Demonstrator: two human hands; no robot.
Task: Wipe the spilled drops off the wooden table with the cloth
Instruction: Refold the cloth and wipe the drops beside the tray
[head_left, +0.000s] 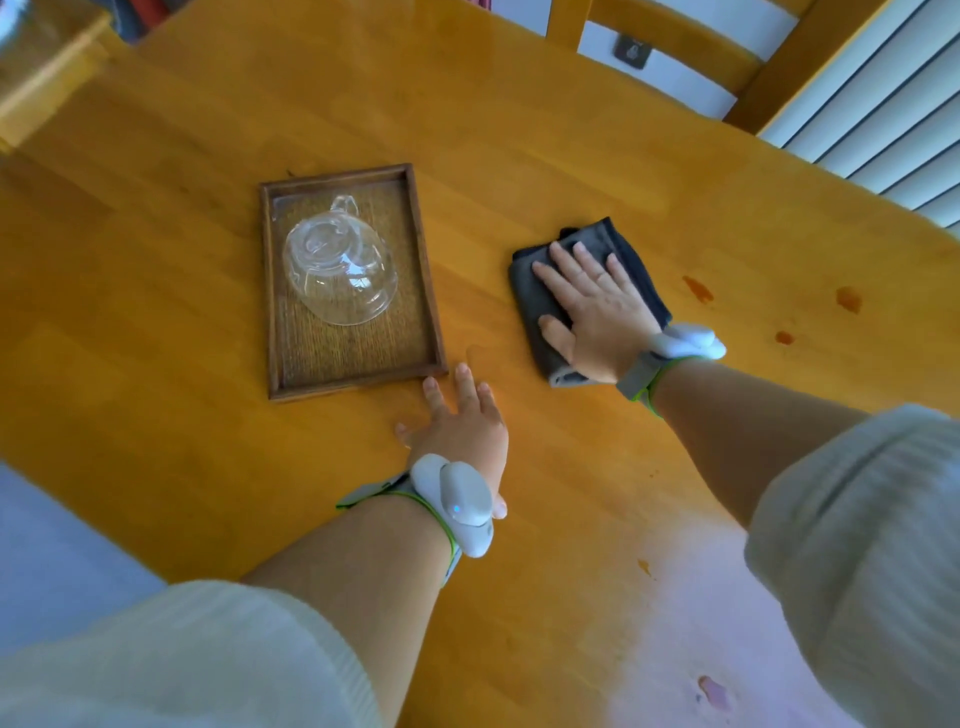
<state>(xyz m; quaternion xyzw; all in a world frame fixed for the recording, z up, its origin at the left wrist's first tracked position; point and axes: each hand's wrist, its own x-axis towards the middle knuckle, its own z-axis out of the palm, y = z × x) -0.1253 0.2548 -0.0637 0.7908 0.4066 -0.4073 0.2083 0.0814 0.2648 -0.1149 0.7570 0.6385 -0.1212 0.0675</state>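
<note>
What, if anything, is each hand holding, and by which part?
Nothing is gripped. The right hand presses flat on top of the folded grey cloth, fingers straight. The left hand rests open on the wooden table.

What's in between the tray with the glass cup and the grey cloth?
Only bare wooden table, as the head view shows. The tray and the cloth lie apart, and the left hand rests nearer the camera, just off the tray's corner.
</note>
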